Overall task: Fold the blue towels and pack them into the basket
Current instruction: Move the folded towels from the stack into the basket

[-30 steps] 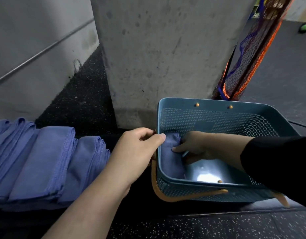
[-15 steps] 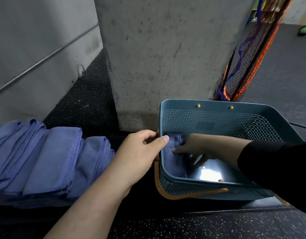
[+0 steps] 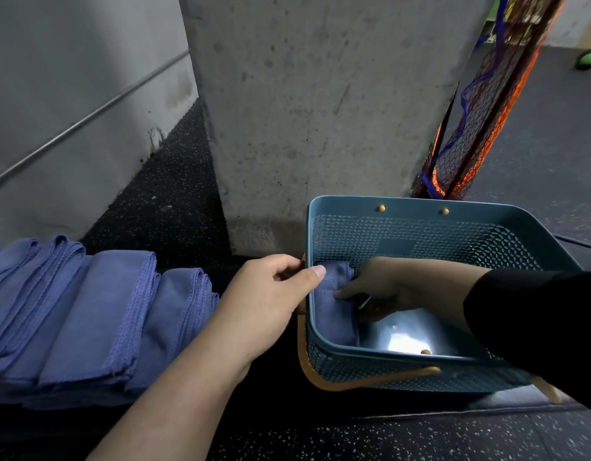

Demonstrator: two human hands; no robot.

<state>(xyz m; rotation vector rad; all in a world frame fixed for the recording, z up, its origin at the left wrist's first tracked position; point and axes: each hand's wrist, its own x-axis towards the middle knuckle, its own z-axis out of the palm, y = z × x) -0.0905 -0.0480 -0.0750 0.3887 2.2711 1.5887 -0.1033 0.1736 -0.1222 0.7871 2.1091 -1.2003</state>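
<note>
A folded blue towel (image 3: 335,311) is stood on edge inside the teal basket (image 3: 453,216), against its left wall. The basket's left rim is gripped by the left hand (image 3: 271,297), the thumb hooked over the edge and the fingers curled outside. The towel is pressed against the wall by the right hand (image 3: 384,287), its fingers bent onto the cloth. A row of folded blue towels (image 3: 98,314) is laid on the dark speckled floor (image 3: 420,437) left of the basket, in front of a concrete pillar (image 3: 320,94).
</note>
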